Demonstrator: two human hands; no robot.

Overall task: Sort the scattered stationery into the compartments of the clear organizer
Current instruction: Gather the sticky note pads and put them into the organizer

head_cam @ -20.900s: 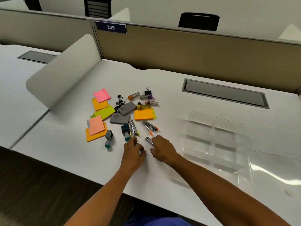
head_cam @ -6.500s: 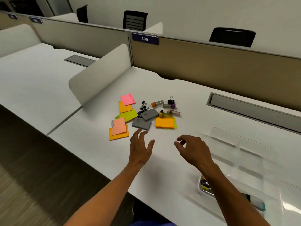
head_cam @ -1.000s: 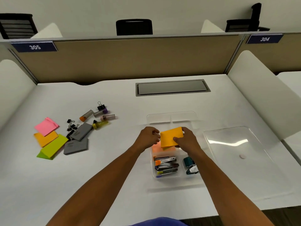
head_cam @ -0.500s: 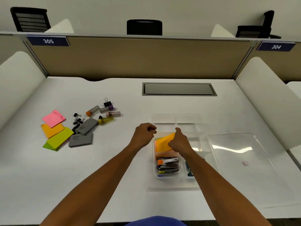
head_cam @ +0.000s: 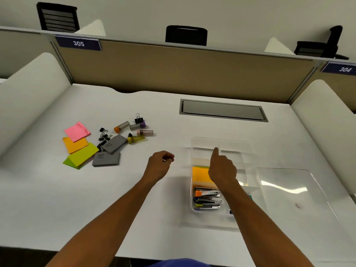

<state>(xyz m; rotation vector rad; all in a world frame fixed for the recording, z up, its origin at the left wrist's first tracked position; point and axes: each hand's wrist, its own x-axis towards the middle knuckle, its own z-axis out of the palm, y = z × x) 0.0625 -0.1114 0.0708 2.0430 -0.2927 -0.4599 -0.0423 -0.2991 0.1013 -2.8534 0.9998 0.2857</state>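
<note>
- Two hands in view, neither carrying anything we can see: left hand (head_cam: 160, 166) hovers over bare desk with fingers loosely curled toward the thumb; right hand (head_cam: 221, 168) sits over the clear organizer (head_cam: 248, 149), index finger straight and pointing away from us, the other fingers folded under.
- Organizer is right of centre. Its left middle compartment holds an orange sticky-note pad (head_cam: 200, 174) with paler pads under it; the near left compartment holds staplers (head_cam: 207, 199) lying crosswise. Far compartments look bare. A teal item is mostly hidden behind the right forearm.
- Key relation: we see the unsorted pile to the far left of both hands, well apart from the organizer. Left hand is clearly nearer; we judge it the natural one for the next pick, with a carry back to the right.
- Pile contents: pink sticky notes (head_cam: 77, 131), orange sticky notes (head_cam: 74, 145), green sticky notes (head_cam: 81, 156), two grey erasers (head_cam: 106, 159), small black binder clips (head_cam: 104, 134), one larger binder clip (head_cam: 139, 119), and four capped tubes (head_cam: 133, 130).
- Long axes: tubes lie roughly left-right, slightly tilted; green pad and upper eraser run diagonally, near-left to far-right.
- Clear lid (head_cam: 300, 191) lies flat just right of the organizer.
- Readable text: partition plates "305" (head_cam: 78, 43) and "304" (head_cam: 344, 69). Erasers carry small print, too small to read. No brands legible.
- Progress, as we judge it: staplers and some pads sorted; most of the pile is left.
</note>
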